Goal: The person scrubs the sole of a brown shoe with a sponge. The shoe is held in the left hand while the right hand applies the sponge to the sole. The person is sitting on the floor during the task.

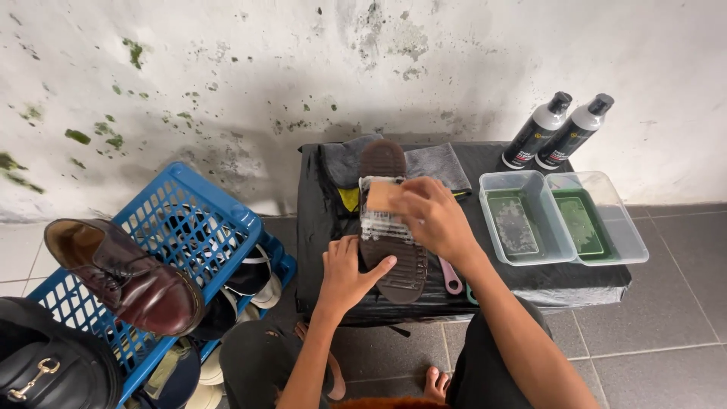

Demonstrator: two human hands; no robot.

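Note:
A dark shoe [388,227] lies sole-up on a low table [469,291] covered in black plastic, its ridged brown sole streaked with white foam at the middle. My right hand [433,216] grips a wooden-backed brush [381,195] and presses it on the foamy part of the sole. My left hand [346,273] clasps the near end of the shoe from the left, thumb laid over the sole's edge.
Two clear tubs [524,216] [598,216] with greenish water sit on the table's right, two bottles [564,132] behind them. Grey cloths [439,163] lie at the back. A blue crate [189,235] with shoes stands left, a brown leather shoe [125,276] on it. A black bag [49,363] sits bottom left.

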